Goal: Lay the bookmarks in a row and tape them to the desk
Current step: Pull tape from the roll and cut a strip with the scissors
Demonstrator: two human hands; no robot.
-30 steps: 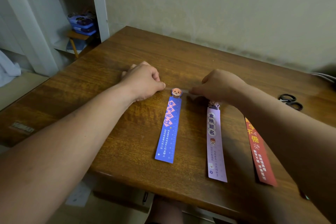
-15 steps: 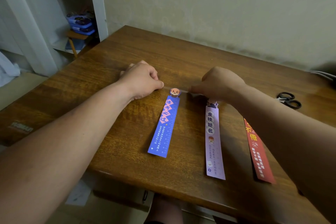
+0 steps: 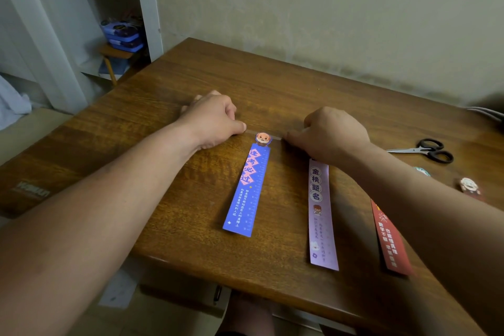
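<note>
Three bookmarks lie side by side on the brown wooden desk: a blue one with a cartoon head on top, a lilac one and a red one partly under my right forearm. A strip of clear tape stretches across the blue bookmark's head. My left hand pinches the tape's left end against the desk. My right hand holds the right end with fingertips down, covering the lilac bookmark's top.
Black-handled scissors lie at the right, with two more cartoon bookmark tops near them. The wall runs close behind the desk. A white shelf unit with blue boxes stands at the left. The desk's front edge is just below the bookmarks.
Both hands have stayed at the ends of the tape across the blue bookmark's top. The view has shifted slightly, bringing more bookmark tops into sight at the right.
</note>
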